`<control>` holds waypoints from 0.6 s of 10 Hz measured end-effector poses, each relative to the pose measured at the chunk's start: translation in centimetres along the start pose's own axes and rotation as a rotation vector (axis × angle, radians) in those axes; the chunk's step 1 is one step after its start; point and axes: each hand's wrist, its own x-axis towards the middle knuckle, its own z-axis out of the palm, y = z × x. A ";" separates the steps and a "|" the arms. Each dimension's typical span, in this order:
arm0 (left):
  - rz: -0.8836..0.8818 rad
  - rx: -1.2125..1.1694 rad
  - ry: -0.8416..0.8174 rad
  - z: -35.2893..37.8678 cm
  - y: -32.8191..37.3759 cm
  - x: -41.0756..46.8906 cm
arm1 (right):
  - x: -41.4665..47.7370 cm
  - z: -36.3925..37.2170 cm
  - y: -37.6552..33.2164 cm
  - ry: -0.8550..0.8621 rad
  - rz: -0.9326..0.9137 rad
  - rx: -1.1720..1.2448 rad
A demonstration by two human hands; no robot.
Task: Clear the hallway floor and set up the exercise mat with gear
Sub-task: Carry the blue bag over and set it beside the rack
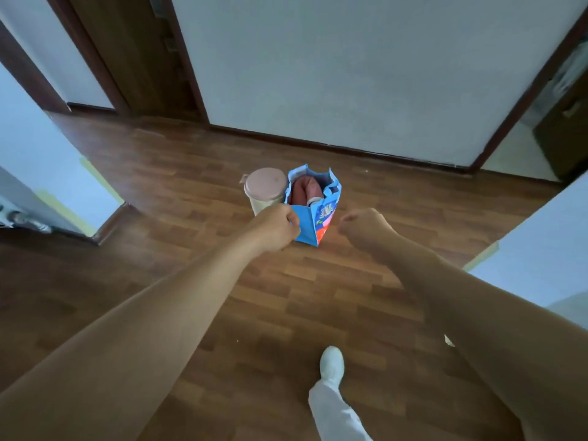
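Note:
A blue paper bag point(313, 222) with a colourful print stands on the wooden hallway floor, a pink rolled item point(302, 193) inside it. A cream bin with a pink lid point(264, 189) stands touching the bag's left side. Both my arms are stretched toward them. My left hand point(276, 229) hovers in front of the bin and the bag's left edge, fingers curled, nothing visibly held. My right hand point(362, 225) is just right of the bag, fingers loosely curled, empty. No exercise mat is in view.
A white wall point(350, 74) with a dark skirting runs behind the bag. A dark door point(133, 55) stands at the back left, another doorway point(547, 116) at the right. Wall corners jut in at both sides. My white-trousered leg and white shoe point(332, 364) step forward on the floor.

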 end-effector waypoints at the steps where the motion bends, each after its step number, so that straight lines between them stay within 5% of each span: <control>1: -0.023 -0.005 0.005 -0.2 0.7 8.2 | 10.2 -0.6 0.0 -0.049 0.016 0.025; 3: -0.135 -0.062 0.021 -1.0 0.7 22.3 | 23.0 -2.4 -2.7 0.002 0.042 -0.012; 6: -0.239 -0.013 0.003 -2.3 -4.5 40.1 | 41.9 -0.7 -3.1 -0.004 0.326 0.155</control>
